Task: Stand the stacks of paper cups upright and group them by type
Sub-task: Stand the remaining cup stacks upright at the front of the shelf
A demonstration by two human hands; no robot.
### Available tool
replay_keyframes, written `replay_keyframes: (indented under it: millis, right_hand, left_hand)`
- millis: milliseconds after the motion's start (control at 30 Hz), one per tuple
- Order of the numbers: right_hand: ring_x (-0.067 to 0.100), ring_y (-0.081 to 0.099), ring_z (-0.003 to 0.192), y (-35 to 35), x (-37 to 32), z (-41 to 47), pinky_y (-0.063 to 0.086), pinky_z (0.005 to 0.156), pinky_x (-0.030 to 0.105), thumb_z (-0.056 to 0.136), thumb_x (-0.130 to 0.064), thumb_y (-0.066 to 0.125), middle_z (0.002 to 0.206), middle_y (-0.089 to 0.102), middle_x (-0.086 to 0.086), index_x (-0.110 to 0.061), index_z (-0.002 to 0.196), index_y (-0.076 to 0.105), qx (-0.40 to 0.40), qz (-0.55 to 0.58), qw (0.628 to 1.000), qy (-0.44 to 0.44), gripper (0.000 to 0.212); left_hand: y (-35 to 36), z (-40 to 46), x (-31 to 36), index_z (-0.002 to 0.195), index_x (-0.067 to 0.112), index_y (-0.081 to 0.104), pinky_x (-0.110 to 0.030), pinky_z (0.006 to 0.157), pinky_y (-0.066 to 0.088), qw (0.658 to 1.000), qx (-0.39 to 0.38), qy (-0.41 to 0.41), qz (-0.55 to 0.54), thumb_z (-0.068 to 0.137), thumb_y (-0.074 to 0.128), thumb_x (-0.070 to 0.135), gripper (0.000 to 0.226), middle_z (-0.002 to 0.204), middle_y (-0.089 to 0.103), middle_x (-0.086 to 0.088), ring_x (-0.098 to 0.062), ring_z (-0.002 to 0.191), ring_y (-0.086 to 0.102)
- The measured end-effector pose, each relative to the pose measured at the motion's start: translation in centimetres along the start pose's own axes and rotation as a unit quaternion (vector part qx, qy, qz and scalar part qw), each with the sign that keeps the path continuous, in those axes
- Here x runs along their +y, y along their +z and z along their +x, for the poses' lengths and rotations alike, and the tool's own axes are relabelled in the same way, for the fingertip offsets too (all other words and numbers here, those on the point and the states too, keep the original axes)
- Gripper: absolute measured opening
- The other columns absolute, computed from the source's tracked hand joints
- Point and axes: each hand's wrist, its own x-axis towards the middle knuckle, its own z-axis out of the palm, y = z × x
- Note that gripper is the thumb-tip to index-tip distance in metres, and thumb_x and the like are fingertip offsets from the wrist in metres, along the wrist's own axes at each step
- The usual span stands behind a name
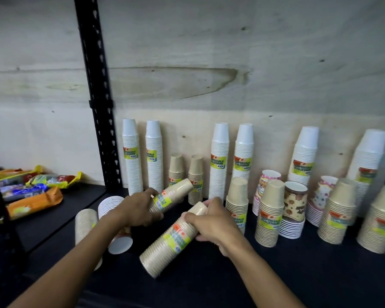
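Brown paper cups filled both hands. The left hand (pixel 140 210) curled round a small brown stack (pixel 171 194), tipped over with its closed end pointing up and to the right. The right hand (pixel 211 221) gripped the top of a longer brown stack (pixel 171 238). That one slanted, its wide open end low and toward the person, just over the black shelf (pixel 276 274). Its closed end was up under the right hand. To stand it up, I think the low end had to swing down under the hand. More brown stacks (pixel 237 201) stood upright just to the right, so that hand was nearer.
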Motion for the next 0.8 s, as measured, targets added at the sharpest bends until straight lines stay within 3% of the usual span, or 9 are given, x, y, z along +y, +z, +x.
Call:
replay_keyframes:
  millis: [133,300,500,600,800]
  right_hand:
    - [0.02,0.06,0.105,-1.4,-1.2,-2.2,0.049,0.089,0.032,0.074,-0.048,0.075,0.116,0.057,-0.003,-0.026,0.118,0.046,0.086,-0.161,0.976,-0.115,0.057]
    - [0.015,0.053,0.111,-3.1,-1.9,-4.1,0.039,0.086,0.028,0.08,-0.038,0.073,0.12,0.049,-0.008,-0.031,0.119,0.044,0.132,-0.233,0.937,-0.224,0.049]
    - [0.014,0.055,0.11,-4.6,-1.2,-5.4,0.037,0.076,0.024,0.082,-0.042,0.071,0.121,0.048,-0.011,-0.035,0.12,0.044,0.152,-0.29,0.912,-0.246,0.047]
    - [0.013,0.056,0.11,-5.7,-0.6,-6.1,0.044,0.084,0.028,0.08,-0.044,0.072,0.122,0.05,-0.012,-0.035,0.12,0.046,0.166,-0.302,0.903,-0.256,0.048]
    - [0.012,0.057,0.107,-6.1,1.5,-6.4,0.046,0.084,0.026,0.077,-0.049,0.074,0.122,0.052,-0.013,-0.037,0.124,0.043,0.18,-0.275,0.905,-0.271,0.057]
  left_hand:
    - [0.7,-1.8,1.9,0.127,0.025,0.042,-0.031,0.09,0.047,0.993,0.019,-0.023,-0.114,0.076,0.076,0.048,0.066,0.107,0.066,0.002,-0.018,0.1,0.061]
    - [2.9,-3.2,4.1,0.114,0.025,0.043,-0.034,0.088,0.051,0.973,0.058,-0.036,-0.22,0.066,0.085,0.045,0.067,0.104,0.064,0.006,-0.013,0.094,0.063]
    - [4.4,-4.3,6.7,0.121,0.027,0.049,-0.025,0.091,0.05,0.939,0.105,-0.025,-0.327,0.064,0.089,0.04,0.071,0.11,0.064,0.014,-0.005,0.102,0.063]
    - [5.2,-4.4,7.7,0.118,0.031,0.052,-0.026,0.094,0.052,0.934,0.113,-0.004,-0.34,0.063,0.088,0.043,0.067,0.111,0.066,0.016,0.0,0.103,0.062]
    - [6.8,-4.2,8.5,0.119,0.037,0.05,-0.036,0.094,0.053,0.944,0.119,0.001,-0.309,0.056,0.08,0.061,0.074,0.111,0.065,0.017,-0.001,0.103,0.062]
